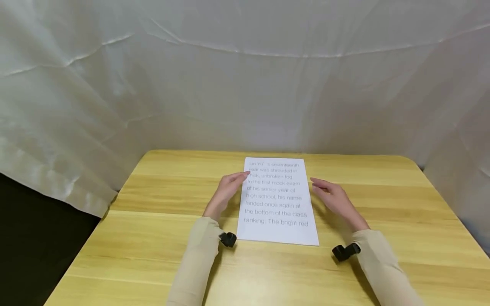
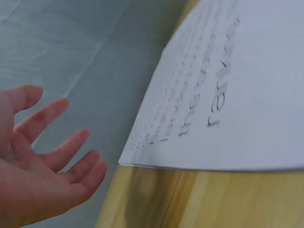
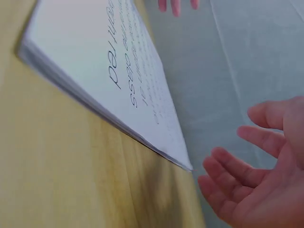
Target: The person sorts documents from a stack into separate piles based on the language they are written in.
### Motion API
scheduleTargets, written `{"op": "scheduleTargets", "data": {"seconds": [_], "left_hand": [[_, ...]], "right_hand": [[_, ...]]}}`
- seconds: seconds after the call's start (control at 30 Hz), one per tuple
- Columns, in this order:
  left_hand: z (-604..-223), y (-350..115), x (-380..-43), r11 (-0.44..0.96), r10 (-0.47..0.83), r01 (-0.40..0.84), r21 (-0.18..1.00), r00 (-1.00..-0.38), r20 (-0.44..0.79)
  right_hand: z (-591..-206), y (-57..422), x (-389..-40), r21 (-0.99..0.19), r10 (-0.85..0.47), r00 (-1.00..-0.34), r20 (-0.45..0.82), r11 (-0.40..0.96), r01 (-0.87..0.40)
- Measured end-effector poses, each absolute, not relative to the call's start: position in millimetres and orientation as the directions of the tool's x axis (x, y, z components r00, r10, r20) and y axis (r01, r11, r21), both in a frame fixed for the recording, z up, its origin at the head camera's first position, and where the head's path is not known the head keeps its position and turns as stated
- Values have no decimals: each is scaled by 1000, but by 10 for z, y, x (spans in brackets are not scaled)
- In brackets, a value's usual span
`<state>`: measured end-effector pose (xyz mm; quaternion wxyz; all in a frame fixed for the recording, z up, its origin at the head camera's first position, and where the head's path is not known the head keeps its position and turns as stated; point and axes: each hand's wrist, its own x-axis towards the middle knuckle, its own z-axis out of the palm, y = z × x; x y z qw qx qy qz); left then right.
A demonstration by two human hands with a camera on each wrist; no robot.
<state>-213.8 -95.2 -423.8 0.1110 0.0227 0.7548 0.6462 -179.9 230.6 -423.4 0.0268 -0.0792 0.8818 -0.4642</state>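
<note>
The white rectangular stack of printed paper sheets (image 1: 276, 199) lies flat on the yellow wood-grain tabletop (image 1: 134, 238), between the bare left hand (image 1: 226, 189) and right hand (image 1: 337, 199), each with loosely spread fingers and an empty grip. Uneven pressure from the two sides could skew the layered sheets, and a shallow pinch might catch only the top few.

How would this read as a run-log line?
left grip: holding nothing | right grip: holding nothing | paper stack: between them, flat on wooden table
</note>
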Motion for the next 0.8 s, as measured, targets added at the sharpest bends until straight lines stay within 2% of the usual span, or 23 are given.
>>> {"op": "scheduleTargets", "data": {"seconds": [0.17,0.4,0.57,0.8], "left_hand": [[-4331,-948,-2254,191,147,-168,967,-969,-198],[-4400,-952,-2319,223,119,-234,946,-957,-265],[-4468,-950,-2339,268,117,-255,929,-948,-294],[-4533,-952,-2345,389,90,-190,901,-966,-243]], "right_hand": [[-4352,2291,-1994,-895,-143,-985,-95,446,21],[-4463,2251,-2152,-871,-72,-975,-211,467,154],[-4553,2296,-2193,-853,-49,-980,-193,501,143],[-4619,2307,-2220,-831,-48,-982,-184,541,129]]}}
